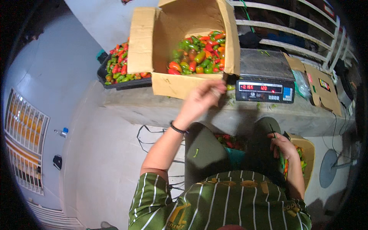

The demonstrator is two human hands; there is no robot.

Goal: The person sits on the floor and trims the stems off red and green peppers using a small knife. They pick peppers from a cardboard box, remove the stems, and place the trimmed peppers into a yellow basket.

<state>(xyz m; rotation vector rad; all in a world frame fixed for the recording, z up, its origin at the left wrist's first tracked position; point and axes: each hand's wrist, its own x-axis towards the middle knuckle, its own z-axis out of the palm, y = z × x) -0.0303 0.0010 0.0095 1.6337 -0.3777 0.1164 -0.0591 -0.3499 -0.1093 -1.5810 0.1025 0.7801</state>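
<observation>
My left hand (202, 96), with a dark bracelet at the wrist, is over the front flap of an open cardboard box (141, 43). Its fingers are curled and blurred, so whether anything is between them is unclear. Red, green and orange peppers (199, 56) lie inside that box. Down by my right knee, my right hand (283, 145) grips a slim cutting tool (272, 130) with a dark pointed tip; most of it is hidden by the fingers. Beside that hand stands a second cardboard box (309, 161) with more peppers in it.
A black crate (126, 85) of peppers sits left of the box on the concrete ledge (172, 107). To the right are a digital scale (264, 90), flattened cardboard (323, 86) and a white metal railing (290, 24). Reddish peppers (230, 141) show between my knees.
</observation>
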